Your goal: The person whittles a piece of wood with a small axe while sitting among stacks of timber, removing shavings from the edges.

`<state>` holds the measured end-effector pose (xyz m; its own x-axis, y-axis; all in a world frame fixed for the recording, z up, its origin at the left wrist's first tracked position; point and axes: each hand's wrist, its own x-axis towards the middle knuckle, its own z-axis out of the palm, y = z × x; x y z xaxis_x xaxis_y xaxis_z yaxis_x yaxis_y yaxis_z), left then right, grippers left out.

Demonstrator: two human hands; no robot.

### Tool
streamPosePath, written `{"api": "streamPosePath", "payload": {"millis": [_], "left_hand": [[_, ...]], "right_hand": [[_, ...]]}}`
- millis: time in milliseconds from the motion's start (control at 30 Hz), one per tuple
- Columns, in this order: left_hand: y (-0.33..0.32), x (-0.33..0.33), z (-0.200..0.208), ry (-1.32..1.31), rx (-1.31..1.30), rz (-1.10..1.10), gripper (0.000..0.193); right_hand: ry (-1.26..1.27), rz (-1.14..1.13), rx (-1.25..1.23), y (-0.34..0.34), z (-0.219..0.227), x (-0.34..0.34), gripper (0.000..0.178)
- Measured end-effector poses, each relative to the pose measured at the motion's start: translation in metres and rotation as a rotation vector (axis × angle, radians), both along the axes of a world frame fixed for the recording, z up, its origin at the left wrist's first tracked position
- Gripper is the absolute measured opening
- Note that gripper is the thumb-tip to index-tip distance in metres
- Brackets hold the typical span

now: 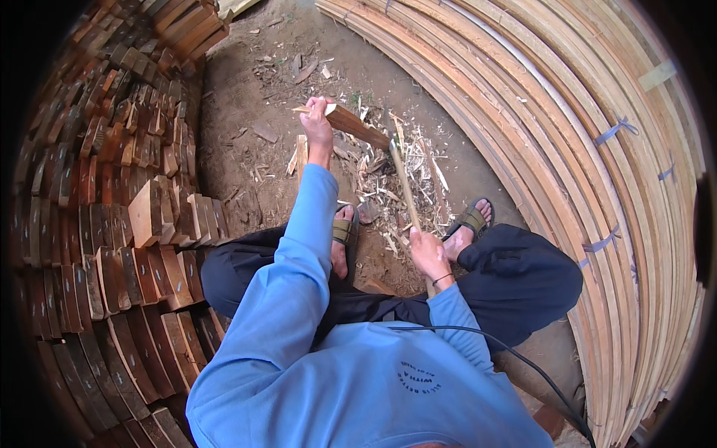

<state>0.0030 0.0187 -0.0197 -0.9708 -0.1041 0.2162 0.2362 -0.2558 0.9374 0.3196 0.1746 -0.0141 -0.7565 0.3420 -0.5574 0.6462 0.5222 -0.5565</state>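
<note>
My left hand is closed round the near end of a brown wooden stake, which slants away to the right. Pale cut wood shows at the end by my fingers. In my right hand is a long-handled tool, gripped low on its wooden shaft. The tool's upper end meets the stake's far right end; its head is too small and covered to make out. Below that meeting point lies a heap of pale wood chips on the ground, between my two sandalled feet.
Stacked timber blocks rise close on my left. Long bundled wooden strips, tied with bluish bands, curve along my right. A narrow wood piece is just below my left hand. A black cable runs over my shirt to the lower right.
</note>
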Motion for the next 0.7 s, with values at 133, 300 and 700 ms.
{"api": "streamPosePath", "payload": {"millis": [133,300,700], "left_hand": [[0.0,-0.003,-0.004,-0.025,0.042,0.002,0.018],[0.003,-0.007,-0.005,-0.012,0.036,0.006,0.018],[0.003,-0.009,0.0,-0.022,0.04,0.035,0.02]], "right_hand": [[0.226,-0.082,-0.031,0.014,0.028,0.0,0.055],[-0.003,0.036,-0.116,0.002,0.004,0.006,0.055],[0.142,0.143,0.024,-0.011,0.003,-0.004,0.053]]}}
